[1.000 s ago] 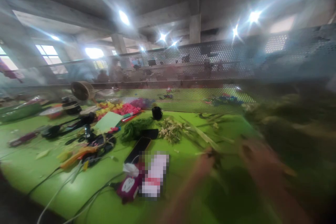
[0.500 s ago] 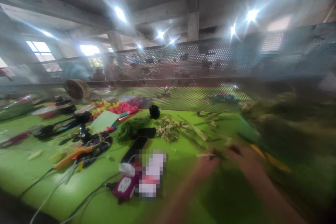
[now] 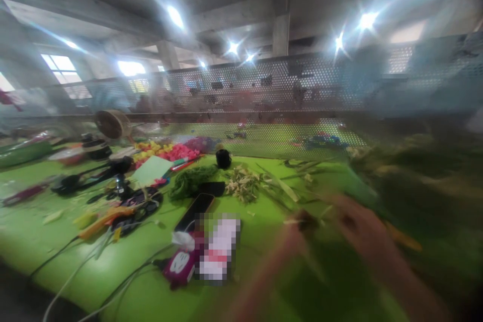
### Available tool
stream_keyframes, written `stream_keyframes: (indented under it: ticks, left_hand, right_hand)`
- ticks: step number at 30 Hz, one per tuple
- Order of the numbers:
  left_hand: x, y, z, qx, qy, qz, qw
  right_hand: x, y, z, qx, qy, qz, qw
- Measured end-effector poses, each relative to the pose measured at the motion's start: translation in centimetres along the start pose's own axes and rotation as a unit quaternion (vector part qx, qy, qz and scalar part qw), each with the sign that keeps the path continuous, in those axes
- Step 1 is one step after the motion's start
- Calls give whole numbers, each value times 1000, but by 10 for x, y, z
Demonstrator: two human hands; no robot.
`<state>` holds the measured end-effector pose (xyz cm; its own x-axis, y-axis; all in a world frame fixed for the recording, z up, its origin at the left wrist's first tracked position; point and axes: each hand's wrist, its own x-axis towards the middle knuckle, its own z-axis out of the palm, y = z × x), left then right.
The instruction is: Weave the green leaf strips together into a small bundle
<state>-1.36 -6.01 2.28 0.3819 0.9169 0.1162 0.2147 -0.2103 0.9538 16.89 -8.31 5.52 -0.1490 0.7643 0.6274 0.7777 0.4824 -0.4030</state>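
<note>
Over the green table (image 3: 56, 256), the blurred right hand (image 3: 358, 226) and left hand (image 3: 292, 236) meet around a small dark green sprig (image 3: 307, 221), seemingly pinched between them though their closure is unclear; it looks light, limp, best held by its stem.

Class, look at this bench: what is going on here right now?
A person works at a bright green table, both hands blurred. The left hand and right hand meet over a small dark green sprig, apparently pinching it between them; the grip itself is too blurred to judge. Behind them lie a pile of pale cut stems, a heap of green leaves and a dark phone. Cables, tools and pink and yellow flowers lie further left.
</note>
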Motion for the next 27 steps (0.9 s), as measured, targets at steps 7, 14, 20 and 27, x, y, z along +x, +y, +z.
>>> stream_keyframes:
  ticks: [7,14,20,27]
  left_hand:
    - [2,-3,1,28,21,-4,999]
    - [2,-2,-2,-13,1,-45,999]
    - [3,-5,0,-40,-6,-41,998]
    - [2,-2,-2,-53,-12,-58,997]
  right_hand:
    - [-4,-3,13,7,-58,-75,996]
    - [-9,2,13,-49,-64,-83,993]
    - [-14,5,17,-105,-89,-72,988]
    - [-11,0,22,-35,-76,8,996]
